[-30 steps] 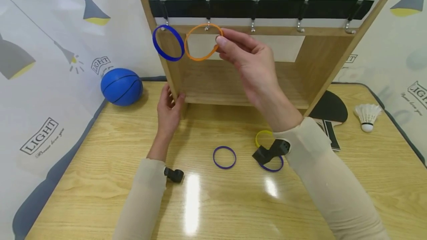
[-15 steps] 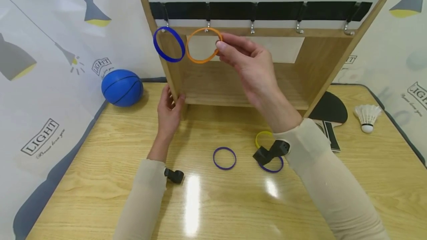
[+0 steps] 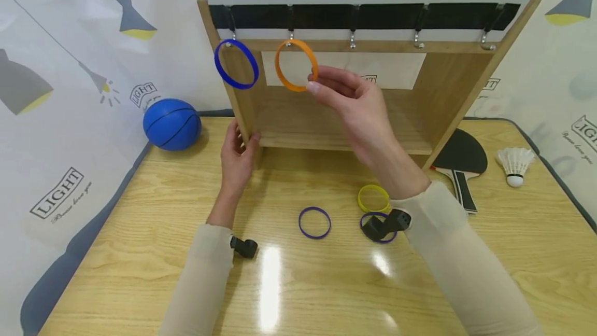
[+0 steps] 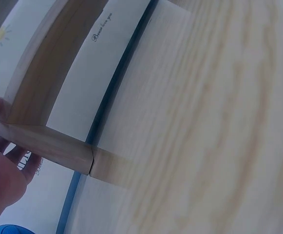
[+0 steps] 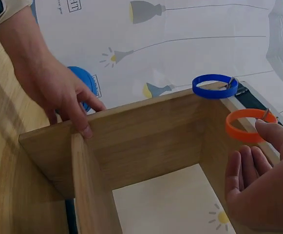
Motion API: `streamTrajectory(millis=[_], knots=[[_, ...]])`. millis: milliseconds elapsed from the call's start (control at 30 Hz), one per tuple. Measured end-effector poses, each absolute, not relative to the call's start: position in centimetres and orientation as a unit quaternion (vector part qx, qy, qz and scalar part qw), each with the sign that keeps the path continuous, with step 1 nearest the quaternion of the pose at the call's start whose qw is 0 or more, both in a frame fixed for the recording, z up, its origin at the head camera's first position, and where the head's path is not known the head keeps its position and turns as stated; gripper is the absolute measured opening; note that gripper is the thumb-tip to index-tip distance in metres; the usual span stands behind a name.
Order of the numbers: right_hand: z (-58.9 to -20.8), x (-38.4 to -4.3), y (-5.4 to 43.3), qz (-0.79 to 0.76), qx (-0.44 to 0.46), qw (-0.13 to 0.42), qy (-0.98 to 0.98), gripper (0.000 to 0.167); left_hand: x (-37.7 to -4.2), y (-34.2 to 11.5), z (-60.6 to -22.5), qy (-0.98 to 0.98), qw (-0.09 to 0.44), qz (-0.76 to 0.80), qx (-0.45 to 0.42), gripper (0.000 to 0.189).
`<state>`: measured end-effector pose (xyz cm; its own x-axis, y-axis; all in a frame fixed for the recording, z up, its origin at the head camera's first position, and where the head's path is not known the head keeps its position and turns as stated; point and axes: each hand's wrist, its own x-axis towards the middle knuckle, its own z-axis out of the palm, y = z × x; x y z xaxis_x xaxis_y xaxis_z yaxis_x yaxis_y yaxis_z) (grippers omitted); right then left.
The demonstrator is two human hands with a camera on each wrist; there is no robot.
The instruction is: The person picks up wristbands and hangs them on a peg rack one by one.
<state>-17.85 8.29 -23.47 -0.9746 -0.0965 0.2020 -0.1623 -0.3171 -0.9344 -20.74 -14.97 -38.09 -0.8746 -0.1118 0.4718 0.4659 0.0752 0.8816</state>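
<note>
An orange ring (image 3: 296,65) hangs from the second hook of the wooden rack (image 3: 368,45). My right hand (image 3: 356,97) is at the ring's lower right edge. There the thumb and fingertips touch or nearly touch it, and the right wrist view shows a gap between thumb and fingers. A blue ring (image 3: 236,64) hangs from the leftmost hook. My left hand (image 3: 239,162) grips the rack's left side panel low down, thumb inside and fingers outside. In the right wrist view the orange ring (image 5: 251,126) is partly covered by the thumb (image 5: 270,130).
On the table lie a yellow ring (image 3: 373,199) and two purple rings, one nearer the middle (image 3: 314,222), the other partly behind the wrist camera. A blue ball (image 3: 172,124) stands left of the rack. A table tennis bat (image 3: 460,162) and a shuttlecock (image 3: 515,166) lie at the right.
My right hand pinched the orange ring before; now its fingers have loosened and moved slightly down and right. The ring has swung right and hangs tilted. The left hand has stayed put.
</note>
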Motion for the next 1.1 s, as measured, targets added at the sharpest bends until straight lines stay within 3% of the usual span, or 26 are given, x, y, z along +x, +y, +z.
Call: streamTrajectory(millis=[600, 1100], knots=[[-29.2, -13.4, 14.2, 0.682, 0.126, -0.042, -0.719, 0.042, -20.8, -15.1, -38.4, -0.698, 0.209, -0.673, -0.128, 0.050], [-32.5, -13.5, 18.6, 0.649, 0.136, -0.086, -0.744, 0.038, -20.7, -15.0, -38.2, -0.695, 0.213, -0.675, -0.125, 0.049]])
